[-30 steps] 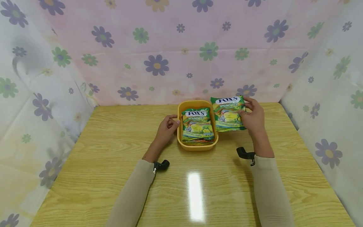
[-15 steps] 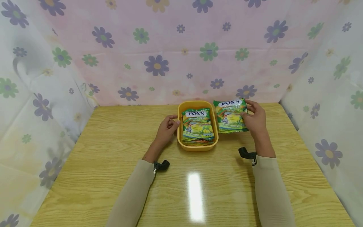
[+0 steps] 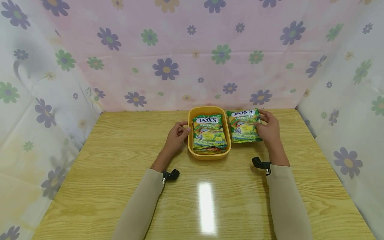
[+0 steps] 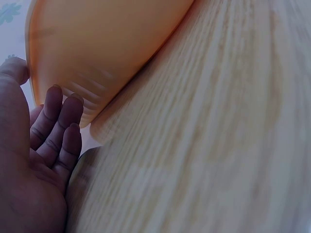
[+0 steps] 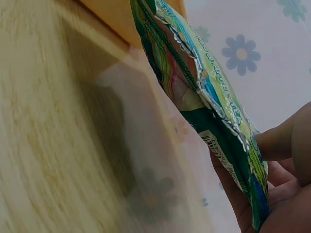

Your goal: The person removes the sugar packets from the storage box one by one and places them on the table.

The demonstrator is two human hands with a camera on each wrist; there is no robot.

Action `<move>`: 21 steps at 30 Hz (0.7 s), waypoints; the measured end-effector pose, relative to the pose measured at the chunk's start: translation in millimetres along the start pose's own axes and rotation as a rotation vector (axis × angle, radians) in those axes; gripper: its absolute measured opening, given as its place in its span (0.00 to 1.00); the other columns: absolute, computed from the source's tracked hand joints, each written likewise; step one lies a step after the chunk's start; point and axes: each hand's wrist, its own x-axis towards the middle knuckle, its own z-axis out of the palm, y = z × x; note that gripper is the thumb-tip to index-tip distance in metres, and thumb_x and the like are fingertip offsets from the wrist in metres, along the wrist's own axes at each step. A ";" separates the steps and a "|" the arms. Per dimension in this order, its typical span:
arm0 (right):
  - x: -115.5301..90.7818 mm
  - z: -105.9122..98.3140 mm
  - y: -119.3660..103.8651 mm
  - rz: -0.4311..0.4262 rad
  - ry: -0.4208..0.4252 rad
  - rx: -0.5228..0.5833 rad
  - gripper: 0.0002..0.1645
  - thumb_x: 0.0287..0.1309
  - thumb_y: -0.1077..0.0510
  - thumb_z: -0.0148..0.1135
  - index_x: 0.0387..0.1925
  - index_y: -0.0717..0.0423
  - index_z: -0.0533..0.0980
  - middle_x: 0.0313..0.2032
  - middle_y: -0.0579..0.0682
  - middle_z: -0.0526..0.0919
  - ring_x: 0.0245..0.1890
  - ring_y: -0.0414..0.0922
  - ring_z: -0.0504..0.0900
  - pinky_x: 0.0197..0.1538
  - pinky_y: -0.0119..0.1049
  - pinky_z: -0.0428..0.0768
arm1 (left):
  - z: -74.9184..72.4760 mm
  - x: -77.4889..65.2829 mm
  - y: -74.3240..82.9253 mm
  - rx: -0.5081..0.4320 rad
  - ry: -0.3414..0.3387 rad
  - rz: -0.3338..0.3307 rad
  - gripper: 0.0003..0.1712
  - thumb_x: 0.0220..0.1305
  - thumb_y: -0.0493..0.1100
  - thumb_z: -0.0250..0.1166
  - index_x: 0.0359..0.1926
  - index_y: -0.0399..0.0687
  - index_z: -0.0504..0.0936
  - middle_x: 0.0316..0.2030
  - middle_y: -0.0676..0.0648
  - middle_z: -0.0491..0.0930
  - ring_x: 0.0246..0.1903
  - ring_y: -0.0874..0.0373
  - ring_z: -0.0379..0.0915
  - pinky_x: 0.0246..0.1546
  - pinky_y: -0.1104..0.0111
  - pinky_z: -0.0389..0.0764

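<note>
My right hand (image 3: 270, 129) pinches the right edge of a green Fox's Spring Tea candy bag (image 3: 243, 128), thumb on the printed front and fingers behind. In the right wrist view the candy bag (image 5: 209, 107) hangs tilted above the table, its shadow beneath. Just to its left stands a yellow plastic container (image 3: 210, 157), with several similar bags (image 3: 209, 131) lying stacked inside, Fox's label up. My left hand (image 3: 177, 136) holds the container's left side. In the left wrist view its thumb is at the rim and the other fingers curl beside the outer wall (image 4: 107, 43).
The wood-grain table (image 3: 126, 160) extends to both sides and toward me. A flower-printed cloth (image 3: 166, 40) rises behind its back edge, close to the container and bag, with more cloth on the left and right.
My right hand has carried the candy bag down and slightly right, from overlapping the container's right rim to just beside it. The left hand and container have stayed put.
</note>
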 end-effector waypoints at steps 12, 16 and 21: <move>4.4 3.6 14.6 0.011 -0.026 -0.009 0.37 0.74 0.70 0.57 0.80 0.54 0.64 0.65 0.67 0.76 0.28 0.35 0.78 0.31 0.29 0.75 | 0.2 -0.2 0.1 0.000 0.003 -0.003 0.25 0.81 0.51 0.62 0.70 0.47 0.74 0.35 0.45 0.83 0.33 0.53 0.76 0.38 0.68 0.77; 5.3 4.2 17.2 0.022 -0.036 -0.009 0.38 0.74 0.69 0.57 0.81 0.53 0.63 0.66 0.66 0.76 0.32 0.37 0.76 0.32 0.28 0.75 | -0.1 0.3 -0.3 0.004 0.002 -0.003 0.25 0.81 0.51 0.62 0.70 0.47 0.74 0.35 0.45 0.83 0.33 0.52 0.76 0.38 0.67 0.77; 6.2 6.0 19.6 0.025 -0.034 -0.011 0.38 0.74 0.69 0.57 0.81 0.54 0.63 0.66 0.67 0.76 0.36 0.37 0.78 0.34 0.28 0.77 | -0.2 0.7 -1.6 0.008 0.001 0.000 0.25 0.81 0.52 0.62 0.70 0.47 0.74 0.35 0.45 0.83 0.33 0.52 0.76 0.37 0.67 0.77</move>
